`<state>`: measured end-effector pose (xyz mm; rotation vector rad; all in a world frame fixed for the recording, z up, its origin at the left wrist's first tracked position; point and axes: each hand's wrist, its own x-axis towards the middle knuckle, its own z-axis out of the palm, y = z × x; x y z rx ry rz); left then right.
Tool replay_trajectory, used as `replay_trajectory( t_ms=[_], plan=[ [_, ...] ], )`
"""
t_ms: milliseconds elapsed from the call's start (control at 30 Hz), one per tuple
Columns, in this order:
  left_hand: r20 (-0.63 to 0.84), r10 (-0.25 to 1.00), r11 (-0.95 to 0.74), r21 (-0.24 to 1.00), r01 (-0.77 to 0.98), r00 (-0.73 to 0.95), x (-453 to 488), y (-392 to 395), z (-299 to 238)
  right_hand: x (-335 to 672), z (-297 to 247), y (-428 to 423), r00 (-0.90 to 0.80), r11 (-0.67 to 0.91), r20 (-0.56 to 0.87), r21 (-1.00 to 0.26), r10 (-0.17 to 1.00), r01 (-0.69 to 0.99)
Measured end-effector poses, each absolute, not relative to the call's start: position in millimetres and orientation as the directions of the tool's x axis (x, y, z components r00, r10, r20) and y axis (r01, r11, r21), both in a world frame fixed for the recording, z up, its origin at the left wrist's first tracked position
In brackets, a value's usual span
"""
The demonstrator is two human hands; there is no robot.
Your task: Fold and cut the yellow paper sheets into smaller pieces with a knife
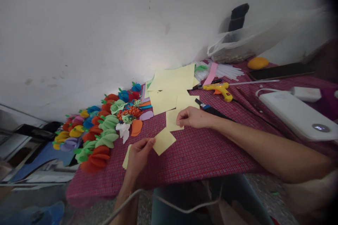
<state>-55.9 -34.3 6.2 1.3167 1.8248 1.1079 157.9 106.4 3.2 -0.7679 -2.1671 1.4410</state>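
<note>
My left hand (139, 154) pinches the corner of a small square of pale yellow paper (164, 141) between thumb and fingers. More yellow paper pieces (126, 157) lie just left of that wrist, partly covered by it. To the right, my right hand (194, 117) has its fingers closed together over another yellow piece of paper (173, 120) on the cloth; whether they grip it is hidden. Behind both hands lie larger yellow sheets (171, 81), overlapping one another. A black-handled tool (212, 110), probably a cutter, rests beside my right hand.
Colourful paper pumpkin-like shapes (99, 133) crowd the table's left side, beside crumpled paper scraps (129, 114). At right lie a yellow glue gun (221, 89) with its cable, glue sticks (229, 72), a white power bank (295, 112) and a dark phone (281, 71). A pale cable (187, 211) crosses my lap.
</note>
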Motion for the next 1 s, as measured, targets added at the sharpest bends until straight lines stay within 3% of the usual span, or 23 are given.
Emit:
replay_trajectory(
  t_ms=[133, 367, 633, 833, 1000],
  plan=[
    [-0.007, 0.934, 0.157, 0.907, 0.392, -0.357, -56, -38, 5, 153, 4, 100, -0.789, 0.252, 0.047, -0.958, 0.613, 0.138],
    [-0.053, 0.958, 0.142, 0.941, 0.308, -0.281, -29, -42, -4, 142, -3, 84, -0.817, 0.261, 0.071, -0.960, 0.572, 0.099],
    [0.004, 0.932, 0.143, 0.915, 0.378, -0.362, -40, -51, 2, 148, 1, 92, -0.804, 0.278, 0.041, -0.948, 0.593, 0.156],
    [0.006, 0.972, 0.093, 0.907, 0.412, -0.234, -22, -46, -2, 144, 3, 80, -0.826, 0.264, 0.002, -0.948, 0.564, 0.178],
    [0.022, 0.938, 0.127, 0.907, 0.402, -0.345, -42, -56, 3, 144, 3, 79, -0.876, 0.247, 0.026, -0.963, 0.481, 0.106]
  ],
)
